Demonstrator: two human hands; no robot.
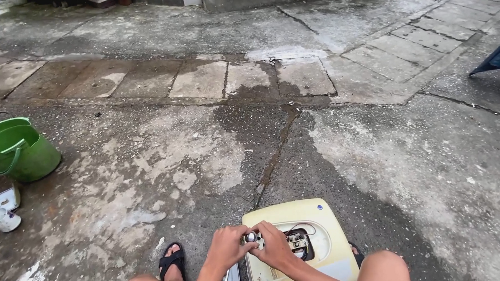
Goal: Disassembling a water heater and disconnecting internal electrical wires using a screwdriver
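A pale yellow appliance housing (pixel 275 217) with rounded corners lies on the wet concrete between my knees. Its round opening (pixel 302 245) shows wires and a small switch part inside. My left hand (pixel 227 247) and my right hand (pixel 273 246) meet above the housing, both gripping a small metal part (pixel 252 237) between the fingertips. My left foot in a black sandal (pixel 172 260) rests on the ground to the left. A flat metal piece (pixel 230 279) lies under my left forearm.
A green plastic bucket (pixel 23 151) stands at the far left, with a white object (pixel 3 213) below it. A crack (pixel 273 156) runs through the concrete ahead. Paving slabs (pixel 198 78) cross the ground further off. A blue object (pixel 496 60) juts in at the right edge.
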